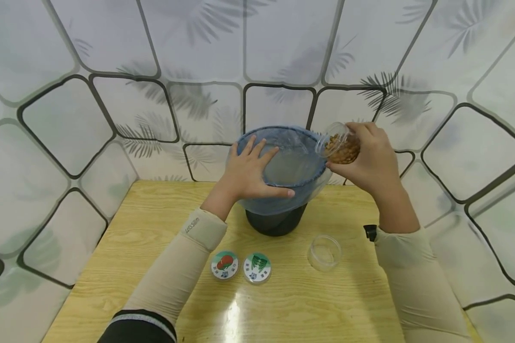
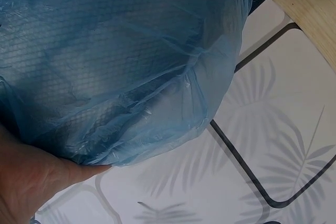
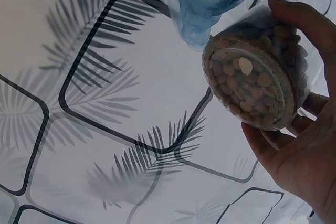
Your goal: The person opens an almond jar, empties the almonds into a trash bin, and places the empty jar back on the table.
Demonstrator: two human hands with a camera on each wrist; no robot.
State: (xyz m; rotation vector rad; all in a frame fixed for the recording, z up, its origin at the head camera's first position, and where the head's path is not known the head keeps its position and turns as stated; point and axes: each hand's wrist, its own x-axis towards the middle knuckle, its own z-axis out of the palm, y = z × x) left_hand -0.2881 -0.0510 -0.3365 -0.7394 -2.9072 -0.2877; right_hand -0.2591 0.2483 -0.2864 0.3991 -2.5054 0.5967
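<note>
A dark mesh bin point(image 1: 276, 223) lined with a thin blue plastic bag point(image 1: 268, 206) stands at the back of the table. My left hand point(image 1: 250, 174) rests over the bin's left and near rim with its fingers spread. In the left wrist view, the thumb point(image 2: 79, 171) lies against the bag. My right hand point(image 1: 371, 159) grips a clear jar point(image 3: 252, 80) by its side and base. Brown nuts point(image 1: 344, 150) fill much of the jar. It is tilted, its open mouth towards the bin at the right rim. Only the bag's upper inside is visible.
On the wooden table point(image 1: 163, 214) in front of the bin lie two round containers, one with a tomato picture point(image 1: 224, 265) and one with a green vegetable picture point(image 1: 257, 267). A clear round plastic piece point(image 1: 324, 252) sits to their right. A patterned wall covering point(image 1: 279, 112) stands close behind.
</note>
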